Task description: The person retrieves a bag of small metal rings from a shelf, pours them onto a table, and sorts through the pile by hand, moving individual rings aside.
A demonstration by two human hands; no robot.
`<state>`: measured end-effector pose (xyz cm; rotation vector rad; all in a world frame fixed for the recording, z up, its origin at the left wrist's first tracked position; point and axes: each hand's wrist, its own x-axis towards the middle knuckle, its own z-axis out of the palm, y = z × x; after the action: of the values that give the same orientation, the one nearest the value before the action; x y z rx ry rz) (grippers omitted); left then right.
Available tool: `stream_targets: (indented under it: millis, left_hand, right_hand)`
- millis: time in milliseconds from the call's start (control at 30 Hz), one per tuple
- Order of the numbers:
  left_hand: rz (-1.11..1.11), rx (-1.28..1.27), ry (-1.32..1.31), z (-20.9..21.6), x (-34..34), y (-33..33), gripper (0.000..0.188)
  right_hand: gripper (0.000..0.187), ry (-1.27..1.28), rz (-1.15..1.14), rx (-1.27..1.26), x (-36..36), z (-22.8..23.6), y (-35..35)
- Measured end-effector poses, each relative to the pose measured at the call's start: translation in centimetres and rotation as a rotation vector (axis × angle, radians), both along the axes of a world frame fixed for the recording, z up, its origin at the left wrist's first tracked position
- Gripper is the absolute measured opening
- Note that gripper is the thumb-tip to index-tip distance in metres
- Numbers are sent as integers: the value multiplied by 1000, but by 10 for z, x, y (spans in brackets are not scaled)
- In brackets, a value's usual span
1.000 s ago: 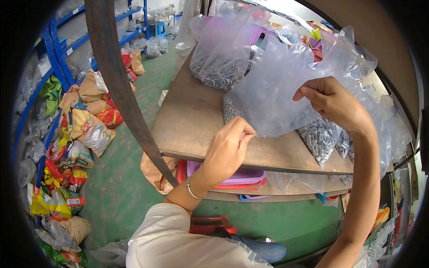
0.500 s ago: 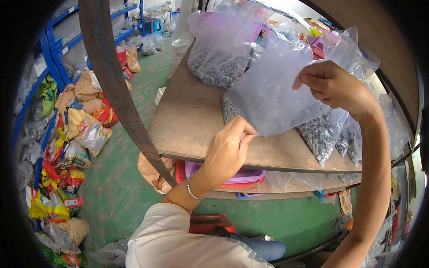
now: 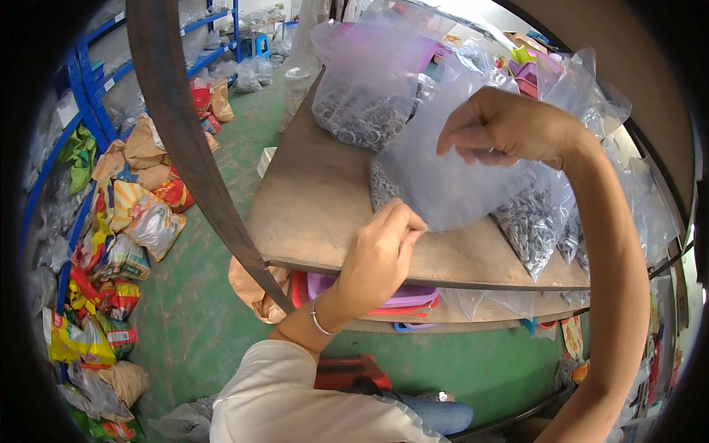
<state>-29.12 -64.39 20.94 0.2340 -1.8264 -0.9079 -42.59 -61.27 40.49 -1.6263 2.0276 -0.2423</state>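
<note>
Left hand pinches 1 plastic bag; above its right, the right hand arches half-curled, grip unclear.

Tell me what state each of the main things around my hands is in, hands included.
Left hand: closed, pinching the clear bag's near corner.
Right hand: fingers curled in front of the bag; blurred, grip unclear.
Clear bag: spread fairly flat, held up.
Bag of rings: partly filled, upright.
Bag of metal parts: filled at its visible corner.
Bracelet: worn on the left wrist.
</note>
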Motion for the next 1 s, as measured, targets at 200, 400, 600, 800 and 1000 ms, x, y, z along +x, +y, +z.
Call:
stream_targets:
  millis: [200, 400, 600, 800, 1000]
  left_hand:
    - [24, -40, 23, -1, 1, 2, 13]
    - [34, -30, 70, -3, 0, 1, 12]
    - [93, 167, 16, -3, 1, 4, 14]
    - [136, 239, 52, -5, 0, -2, 11]
    - [96, 276, 104, 1, 2, 2, 12]
  right_hand:
    - [21, -210, 101, -5, -12, -25, -10]
    - [26, -299, 20, -90, -5, -21, -5]
    - [23, -117, -163, -981, -28, -17, 24]
    - [38, 201, -131, -766, -23, -56, 46]
    - [31, 66, -283, -596, -21, -71, 45]
